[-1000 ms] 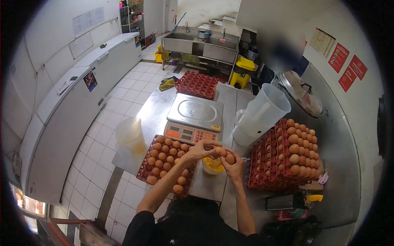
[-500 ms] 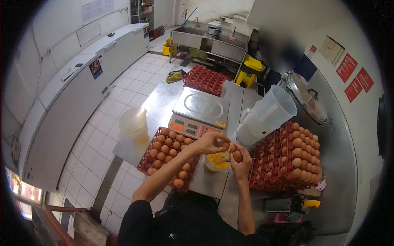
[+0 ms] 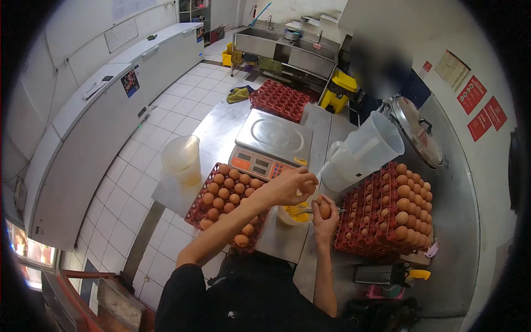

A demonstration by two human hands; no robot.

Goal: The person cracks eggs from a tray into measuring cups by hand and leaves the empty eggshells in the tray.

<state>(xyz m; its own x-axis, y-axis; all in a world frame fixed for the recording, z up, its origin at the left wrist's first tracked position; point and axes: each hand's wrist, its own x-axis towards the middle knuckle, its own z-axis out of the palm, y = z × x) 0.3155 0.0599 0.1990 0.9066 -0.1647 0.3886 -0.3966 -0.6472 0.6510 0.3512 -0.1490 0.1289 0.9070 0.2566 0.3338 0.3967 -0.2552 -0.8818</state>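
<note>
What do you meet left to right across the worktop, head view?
Cloudy plastic container, single tray of eggs, bowl, right hand holding an egg, stacked egg trays.

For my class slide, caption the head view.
Right hand holding a brown egg beside a bowl of yellow liquid egg.
</note>
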